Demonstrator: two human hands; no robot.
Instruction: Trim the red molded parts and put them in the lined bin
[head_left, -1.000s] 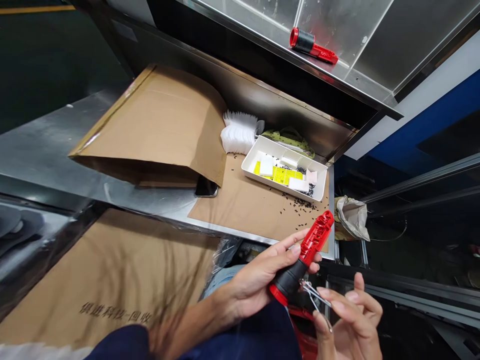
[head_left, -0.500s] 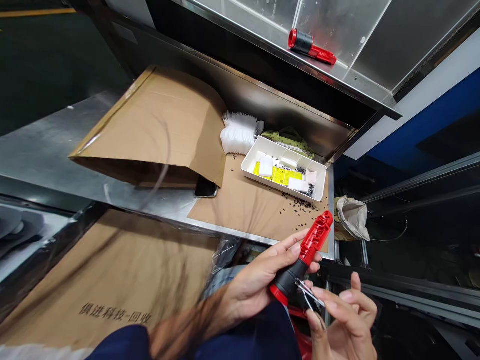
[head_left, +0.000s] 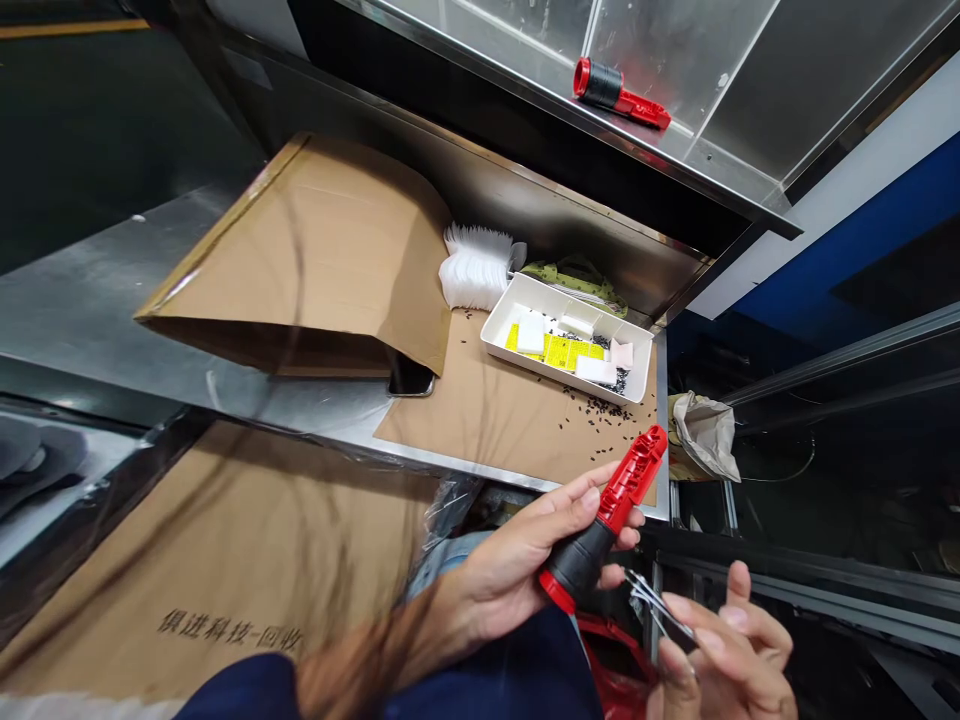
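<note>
My left hand (head_left: 517, 560) is closed round a red and black plastic part (head_left: 607, 515), gripping its black collar with the red ribbed end pointing up and right. My right hand (head_left: 724, 660) sits just below and to the right of it, pinching metal tweezers (head_left: 660, 612) whose tips point toward the part's black end, a little apart from it. A second red and black part (head_left: 619, 93) lies on the upper shelf at the back.
A white tray (head_left: 568, 300) with yellow and white pieces stands on the brown paper-covered bench (head_left: 487, 410), small black bits scattered about it. Also there: a stack of white pads (head_left: 474, 268), a folded cardboard sheet (head_left: 315, 250) over a phone (head_left: 411, 378), crumpled paper (head_left: 705, 432).
My right hand has drawn the tweezers down and to the right, away from the black end of the part. The left hand and the part have hardly moved.
</note>
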